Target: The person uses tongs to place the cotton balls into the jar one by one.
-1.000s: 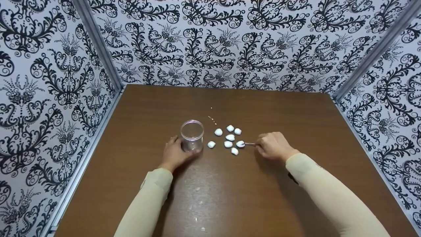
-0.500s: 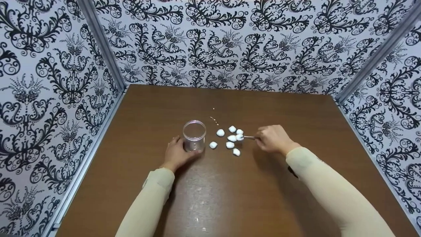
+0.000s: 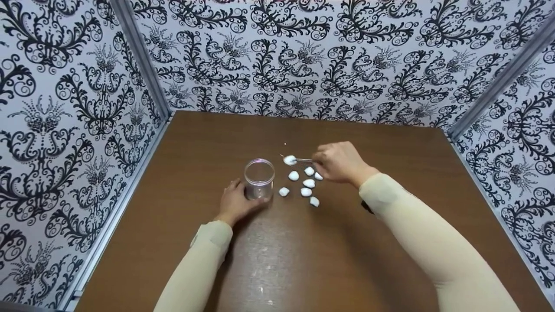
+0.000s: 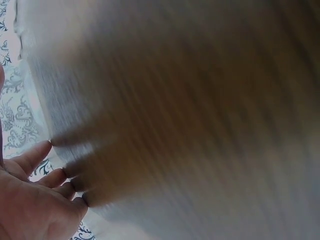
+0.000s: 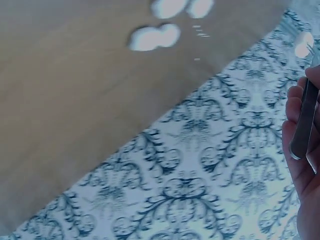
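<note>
In the head view, my left hand (image 3: 237, 201) holds a clear, open-topped plastic jar (image 3: 260, 190) upright on the table, with its thumb across the near side. The left wrist view shows the fingers (image 4: 32, 157) low at the tabletop. My right hand (image 3: 340, 162) grips a metal fork (image 3: 304, 160), whose handle (image 5: 304, 120) lies along the palm in the right wrist view. A white cotton ball (image 3: 289, 160) is on the fork's tines, raised over the table. Several more cotton balls (image 3: 308, 183) lie loosely grouped right of the jar.
Brown wooden table (image 3: 277, 242) under everything. Small pale crumbs or marks (image 5: 200, 35) lie behind the cotton balls. Patterned white-and-black walls (image 3: 299, 56) with grey metal posts (image 3: 143, 60) close in the back and sides.
The fork picked up a cotton ball from the right of the group. My right hand has carried it up and leftward, behind the other balls. My left hand stays at the jar.
</note>
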The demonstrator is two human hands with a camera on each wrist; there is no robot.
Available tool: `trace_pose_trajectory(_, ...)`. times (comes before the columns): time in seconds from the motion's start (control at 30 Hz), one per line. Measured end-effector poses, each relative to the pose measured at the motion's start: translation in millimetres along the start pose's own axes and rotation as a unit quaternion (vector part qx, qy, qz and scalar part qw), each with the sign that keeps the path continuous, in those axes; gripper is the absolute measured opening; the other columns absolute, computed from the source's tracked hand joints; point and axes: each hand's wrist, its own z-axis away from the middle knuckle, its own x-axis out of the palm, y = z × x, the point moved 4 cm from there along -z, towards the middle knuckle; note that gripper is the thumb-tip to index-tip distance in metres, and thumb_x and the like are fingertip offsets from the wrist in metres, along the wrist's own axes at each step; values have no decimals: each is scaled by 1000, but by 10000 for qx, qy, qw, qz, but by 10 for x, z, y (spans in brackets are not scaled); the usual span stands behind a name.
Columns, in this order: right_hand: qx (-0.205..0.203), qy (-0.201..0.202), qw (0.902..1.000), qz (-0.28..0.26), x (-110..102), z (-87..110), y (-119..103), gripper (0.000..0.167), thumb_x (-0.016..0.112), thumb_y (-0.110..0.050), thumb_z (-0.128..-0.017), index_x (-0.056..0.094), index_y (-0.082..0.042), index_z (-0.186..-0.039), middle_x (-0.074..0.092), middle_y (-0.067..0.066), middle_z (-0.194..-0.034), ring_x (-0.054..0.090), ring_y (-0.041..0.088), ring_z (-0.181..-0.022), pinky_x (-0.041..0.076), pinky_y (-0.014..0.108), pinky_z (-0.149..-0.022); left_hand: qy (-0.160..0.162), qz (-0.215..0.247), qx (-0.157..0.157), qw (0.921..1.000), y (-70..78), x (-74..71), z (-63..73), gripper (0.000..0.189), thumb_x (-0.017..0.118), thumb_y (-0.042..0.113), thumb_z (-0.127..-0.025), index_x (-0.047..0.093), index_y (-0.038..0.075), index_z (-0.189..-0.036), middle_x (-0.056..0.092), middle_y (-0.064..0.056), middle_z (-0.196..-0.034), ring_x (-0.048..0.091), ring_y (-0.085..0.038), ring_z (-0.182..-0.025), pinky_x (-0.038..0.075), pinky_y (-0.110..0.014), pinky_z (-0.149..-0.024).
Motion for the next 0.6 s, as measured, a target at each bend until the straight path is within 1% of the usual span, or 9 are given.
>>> trace_pose_trajectory(0.1,-121,93,9999,-64,-15,-153,-89,9,67,-15,-82,72,-14,-74,56,-3,-67,53,18,-51,44,38,-43,10,20,15,10000,12,-5,11,90,83,56,-71,58,1,-137,43,-25,-148,33,-42,-140,20,-54,-117)
trace_pose_trajectory(0.27,-400,93,9990,-158,50,-340,-231,8,68,-17,-81,72,-15,-74,57,-3,-68,53,17,-51,45,37,-44,-58,94,-10,9999,35,-35,34,89,83,54,-73,56,-1,-137,42,-26,-148,31,-44,-141,19,-55,-117)
trace_pose_trajectory(0.4,-552,6,9984,-135,130,-421,-302,10,67,-18,-82,69,-15,-72,57,-3,-68,54,17,-52,45,38,-44,-137,130,-85,9998,34,-35,40,90,81,56,-74,55,-1,-138,39,-26,-150,27,-44,-143,18,-55,-118)
trace_pose_trajectory(0.6,-602,-174,9980,-77,225,-469,-360,13,67,-18,-81,66,-15,-69,57,-3,-67,56,19,-53,46,40,-45,-116,70,-109,9998,14,-26,32,93,81,59,-72,55,2,-140,40,-25,-150,29,-43,-142,19,-54,-117)
